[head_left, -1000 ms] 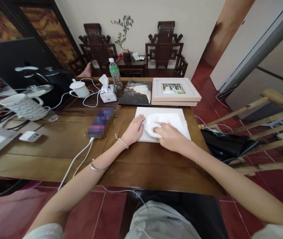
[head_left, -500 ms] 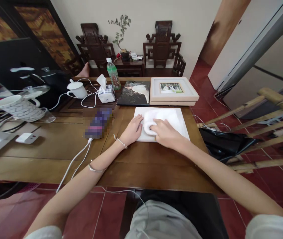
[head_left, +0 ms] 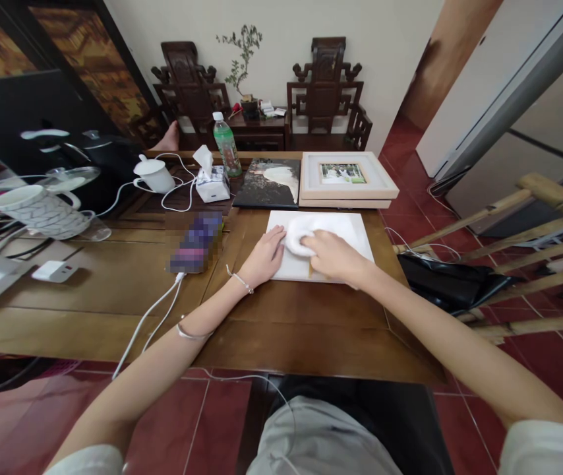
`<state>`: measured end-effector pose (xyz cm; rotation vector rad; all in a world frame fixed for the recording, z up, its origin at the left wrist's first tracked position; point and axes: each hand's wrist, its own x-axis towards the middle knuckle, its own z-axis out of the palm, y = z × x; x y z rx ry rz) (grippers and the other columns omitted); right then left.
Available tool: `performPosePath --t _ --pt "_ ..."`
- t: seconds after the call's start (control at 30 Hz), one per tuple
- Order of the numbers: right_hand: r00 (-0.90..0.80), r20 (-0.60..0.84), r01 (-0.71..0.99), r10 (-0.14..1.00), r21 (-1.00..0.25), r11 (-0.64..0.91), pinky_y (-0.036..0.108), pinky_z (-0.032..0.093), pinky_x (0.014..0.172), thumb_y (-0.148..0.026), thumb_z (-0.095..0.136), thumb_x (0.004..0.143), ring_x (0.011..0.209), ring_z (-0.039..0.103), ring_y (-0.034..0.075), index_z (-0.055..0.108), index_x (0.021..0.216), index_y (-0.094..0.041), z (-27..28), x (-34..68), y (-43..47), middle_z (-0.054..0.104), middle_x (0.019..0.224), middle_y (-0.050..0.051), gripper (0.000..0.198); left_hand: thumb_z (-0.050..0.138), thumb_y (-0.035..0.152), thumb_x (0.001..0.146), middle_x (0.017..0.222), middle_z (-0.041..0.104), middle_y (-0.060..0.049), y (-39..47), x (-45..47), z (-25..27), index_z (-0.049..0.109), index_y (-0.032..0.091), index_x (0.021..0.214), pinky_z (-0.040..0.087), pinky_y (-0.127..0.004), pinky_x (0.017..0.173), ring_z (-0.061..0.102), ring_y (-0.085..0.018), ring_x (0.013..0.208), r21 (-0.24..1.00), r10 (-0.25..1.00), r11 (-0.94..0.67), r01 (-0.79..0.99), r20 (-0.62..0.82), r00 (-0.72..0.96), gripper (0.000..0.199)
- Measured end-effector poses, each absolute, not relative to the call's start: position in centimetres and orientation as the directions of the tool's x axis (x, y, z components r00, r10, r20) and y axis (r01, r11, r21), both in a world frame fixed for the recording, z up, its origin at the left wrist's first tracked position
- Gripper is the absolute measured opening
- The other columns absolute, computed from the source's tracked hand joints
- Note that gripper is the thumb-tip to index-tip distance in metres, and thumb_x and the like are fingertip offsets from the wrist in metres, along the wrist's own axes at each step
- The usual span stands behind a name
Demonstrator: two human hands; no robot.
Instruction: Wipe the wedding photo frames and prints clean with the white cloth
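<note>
A flat white panel (head_left: 289, 268), perhaps a picture frame or board, lies on the wooden table before me. My left hand (head_left: 266, 256) rests with outstretched fingers on the panel's left edge. Bunched on the panel is a soft white cloth (head_left: 298, 234), with the fingers of my right hand (head_left: 335, 256) curled and pressed into it. A small brownish patch shows on the panel below the right fingers; what it is I cannot make out. Cloth and hand hide much of the panel's middle.
Behind the panel lie a dark photo panel (head_left: 267, 183) and light stacked picture frames (head_left: 380, 178). Leftward are a phone (head_left: 196, 243) on a cable, a tissue box (head_left: 213, 185), a bottle (head_left: 227, 145), a lidded cup (head_left: 154, 175) and a patterned mug (head_left: 44, 211). A bamboo chair (head_left: 553, 211) stands right.
My right hand has shifted slightly with the cloth across the panel, its fingers more curled, uncovering a brownish patch near the front edge. My left hand stays in place.
</note>
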<state>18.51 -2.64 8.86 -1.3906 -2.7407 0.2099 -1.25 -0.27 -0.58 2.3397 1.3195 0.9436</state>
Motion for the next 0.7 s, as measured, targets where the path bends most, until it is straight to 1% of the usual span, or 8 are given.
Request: performPosePath --t 0.13,0.23,0.33,0.43,0.5,0.57,0.63,0.7 --pt "-0.524 0.057 0.843 0.850 -0.107 0.527 0.035 0.041 0.074 -0.005 0.041 0.080 0.094 0.059 0.027 0.064 0.106 -0.015 8.4 16.9 0.9 0.064 0.106 0.016 0.036 0.041 0.020 0.090 0.137 0.054 -0.015 -0.4 -1.1 0.0 0.054 0.011 0.126 0.032 -0.048 0.113 0.044 -0.027 0.133 0.556 0.851 -0.521 0.648 0.399 0.342 0.040" --pt "-0.512 0.073 0.851 0.856 -0.096 0.517 0.042 0.040 0.082 -0.002 0.041 0.079 0.101 0.056 0.030 0.064 0.106 -0.014 8.0 15.6 1.3 0.063 0.110 0.018 0.038 0.036 0.026 0.095 0.131 0.059 -0.012 -0.6 -1.1 0.6 0.054 0.013 0.127 0.038 -0.042 0.109 0.053 -0.024 0.125 0.641 0.874 -0.472 0.605 0.428 0.228 0.039" --pt "-0.610 0.079 0.783 0.789 -0.096 0.615 0.047 0.037 0.088 -0.001 0.042 0.076 0.107 0.053 0.031 0.064 0.102 -0.014 7.7 14.8 -0.1 0.062 0.110 0.018 0.036 0.029 0.037 0.099 0.133 0.058 -0.011 -0.8 -1.1 1.2 0.054 0.014 0.128 0.038 -0.038 0.109 0.053 -0.021 0.124 0.733 0.879 -0.431 0.527 0.472 0.064 0.044" --pt "-0.762 0.046 0.636 0.646 -0.141 0.759 0.045 0.035 0.090 -0.002 0.044 0.073 0.106 0.054 0.028 0.065 0.095 -0.016 7.8 15.1 -2.4 0.062 0.109 0.015 0.033 0.026 0.044 0.100 0.136 0.056 -0.010 -0.9 -1.3 1.4 0.055 0.015 0.129 0.036 -0.037 0.111 0.050 -0.020 0.128 0.767 0.874 -0.421 0.484 0.486 -0.010 0.050" --pt "-0.833 0.002 0.543 0.553 -0.184 0.819 0.040 0.036 0.087 -0.002 0.044 0.071 0.097 0.056 0.025 0.064 0.089 -0.017 8.5 15.9 -4.2 0.064 0.104 0.012 0.031 0.024 0.046 0.101 0.135 0.057 -0.010 -0.9 -1.3 1.4 0.054 0.016 0.130 0.037 -0.038 0.110 0.051 -0.021 0.128 0.775 0.877 -0.410 0.480 0.479 -0.025 0.051" --pt "-0.861 -0.057 0.505 0.506 -0.219 0.835 0.034 0.038 0.078 -0.002 0.044 0.069 0.087 0.058 0.021 0.063 0.085 -0.018 9.4 17.0 -5.6 0.065 0.094 0.009 0.029 0.023 0.046 0.101 0.134 0.057 -0.011 -0.9 -1.2 1.3 0.053 0.015 0.130 0.039 -0.039 0.109 0.052 -0.021 0.126 0.767 0.880 -0.403 0.499 0.474 -0.018 0.052" --pt "-0.845 -0.120 0.534 0.520 -0.226 0.815 0.030 0.037 0.068 -0.003 0.044 0.068 0.078 0.057 0.020 0.062 0.082 -0.018 10.4 18.2 -6.4 0.064 0.083 0.008 0.027 0.025 0.044 0.101 0.134 0.058 -0.012 -0.8 -1.0 1.1 0.054 0.014 0.128 0.039 -0.040 0.109 0.052 -0.021 0.126 0.725 0.874 -0.423 0.544 0.486 0.031 0.050" --pt "-0.803 -0.169 0.595 0.571 -0.202 0.778 0.029 0.034 0.061 -0.004 0.043 0.067 0.073 0.056 0.019 0.062 0.082 -0.018 11.2 19.1 -6.2 0.064 0.079 0.008 0.027 0.029 0.039 0.100 0.134 0.057 -0.013 -0.8 -0.9 0.8 0.056 0.013 0.125 0.038 -0.041 0.110 0.052 -0.022 0.126 0.652 0.857 -0.469 0.595 0.499 0.129 0.045"
